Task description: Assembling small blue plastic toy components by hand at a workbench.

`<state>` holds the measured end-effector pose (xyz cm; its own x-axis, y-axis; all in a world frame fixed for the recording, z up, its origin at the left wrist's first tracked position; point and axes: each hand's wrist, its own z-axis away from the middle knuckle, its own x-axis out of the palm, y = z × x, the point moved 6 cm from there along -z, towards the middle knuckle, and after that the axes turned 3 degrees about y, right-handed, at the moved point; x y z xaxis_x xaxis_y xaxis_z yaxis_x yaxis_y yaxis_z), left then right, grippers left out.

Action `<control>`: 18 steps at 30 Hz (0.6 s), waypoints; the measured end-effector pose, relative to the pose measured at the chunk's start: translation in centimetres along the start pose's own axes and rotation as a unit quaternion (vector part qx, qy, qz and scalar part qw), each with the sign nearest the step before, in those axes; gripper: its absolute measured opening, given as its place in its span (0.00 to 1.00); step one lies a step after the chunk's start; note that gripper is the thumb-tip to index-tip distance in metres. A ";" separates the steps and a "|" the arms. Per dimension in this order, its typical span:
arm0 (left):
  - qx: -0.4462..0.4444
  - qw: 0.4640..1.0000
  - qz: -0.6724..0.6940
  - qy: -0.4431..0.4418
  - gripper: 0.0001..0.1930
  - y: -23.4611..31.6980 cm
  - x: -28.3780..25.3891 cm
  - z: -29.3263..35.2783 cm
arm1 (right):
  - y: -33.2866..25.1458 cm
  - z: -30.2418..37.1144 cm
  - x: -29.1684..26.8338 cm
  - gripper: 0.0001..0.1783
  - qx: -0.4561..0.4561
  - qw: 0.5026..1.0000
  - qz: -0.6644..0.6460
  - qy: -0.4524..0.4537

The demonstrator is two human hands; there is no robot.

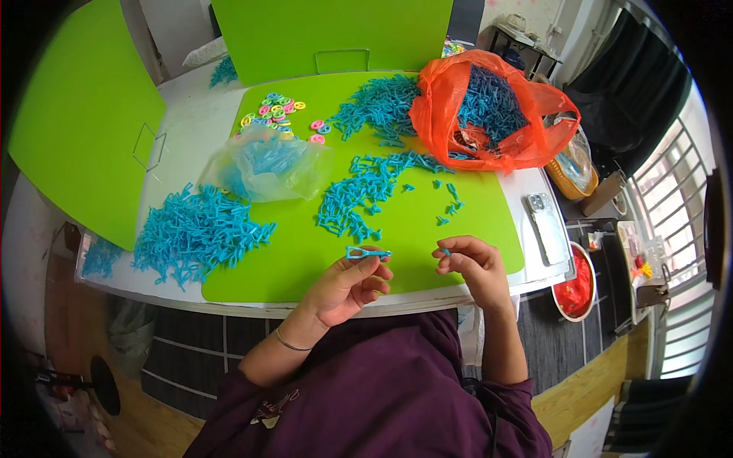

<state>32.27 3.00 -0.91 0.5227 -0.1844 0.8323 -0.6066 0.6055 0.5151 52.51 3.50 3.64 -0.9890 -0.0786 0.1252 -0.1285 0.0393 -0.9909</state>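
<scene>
From the head view, the left hand (347, 290) grasps a long blue piece (366, 253) between thumb and fingers, keeping it nearly level, its open loop to the left and its narrow end to the right; that pinch probably serves to leave the narrow end clear on the side of the other hand. The right hand (477, 275) has a small blue piece (446, 252) pinched at its fingertips, apart from the long piece, and the light grip suits something so little. Both hands are over the near part of the green mat (427, 221), close to the body, where the eyes can look straight down on the 2 pieces. The mat lies on the white desk (183, 107), and its plain colour likely makes the pieces easy to pick out. The left pile (200, 233) is heaped by the left hand's side, partly off the mat, while the middle pile (351, 202) is spread just beyond the hands, and a few loose pieces (452, 200) lie beyond the right hand, seemingly thinned out for easy picking. Farther back, the red bag (439, 91) stands open with dark blue pieces (492, 107) inside, and the clear bag (305, 164) slumps near the coloured rings (279, 111), perhaps to keep different kinds apart. The phone (545, 227) rests at the right edge, away from the piles.
</scene>
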 end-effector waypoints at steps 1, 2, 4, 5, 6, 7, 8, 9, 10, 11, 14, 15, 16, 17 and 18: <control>0.007 1.000 -0.018 0.013 0.08 0.1 0.5 0.1 | 0.1 -0.1 0.1 0.10 -0.004 1.000 -0.007 -0.015; 0.014 0.999 -0.035 0.025 0.07 0.2 0.9 0.1 | 0.1 -0.3 0.2 0.11 -0.008 0.999 -0.014 -0.030; 0.029 0.998 -0.060 0.020 0.07 0.1 1.1 0.1 | -0.4 -0.6 1.0 0.09 -0.030 0.999 -0.027 -0.013; 0.045 0.995 -0.085 0.015 0.07 0.2 1.2 0.0 | -0.8 -0.8 1.3 0.08 -0.052 0.998 -0.040 0.003; 0.045 0.995 -0.084 0.015 0.07 0.0 1.2 -0.1 | -0.7 -1.0 1.6 0.08 -0.051 0.998 -0.039 0.003; 0.057 0.993 -0.099 0.009 0.07 0.0 1.3 -0.2 | -0.2 -1.2 2.0 0.09 -0.007 0.995 -0.096 -0.015; 0.070 0.991 -0.114 0.002 0.07 0.0 1.4 -0.2 | 0.3 -1.3 2.6 0.10 0.038 0.987 -0.153 -0.033; 0.070 0.991 -0.114 0.003 0.07 -0.1 1.4 -0.2 | 0.4 -1.3 2.9 0.10 0.038 0.987 -0.152 -0.033; 0.073 0.990 -0.121 0.010 0.07 -0.1 1.4 -0.2 | 0.8 -1.1 3.5 0.10 0.054 0.978 -0.197 -0.052; 0.077 0.988 -0.129 0.017 0.07 -0.1 1.4 -0.2 | 1.1 -1.0 4.0 0.11 0.070 0.965 -0.241 -0.072; 0.095 0.984 -0.152 0.004 0.07 0.2 1.9 -0.2 | 2.3 -0.8 5.0 0.11 0.134 0.937 -0.303 -0.115; 0.095 0.984 -0.152 0.004 0.07 0.1 1.9 -0.3 | 2.6 -0.7 5.1 0.11 0.134 0.937 -0.302 -0.114; 0.105 0.982 -0.157 0.012 0.07 0.2 1.8 -0.3 | 3.0 -0.6 5.2 0.11 0.138 0.937 -0.300 -0.116; 0.115 0.980 -0.163 0.020 0.08 0.3 1.7 -0.3 | 3.3 -0.5 5.3 0.10 0.142 0.937 -0.298 -0.118; 0.116 0.980 -0.162 0.020 0.08 0.2 1.7 -0.3 | 3.4 -0.5 5.5 0.10 0.143 0.937 -0.297 -0.119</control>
<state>33.17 3.02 0.52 0.7306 -0.3046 0.6111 -0.5220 0.3277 0.7875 46.65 3.66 1.00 -0.7004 -0.2225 0.6782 -0.5933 -0.3468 -0.7265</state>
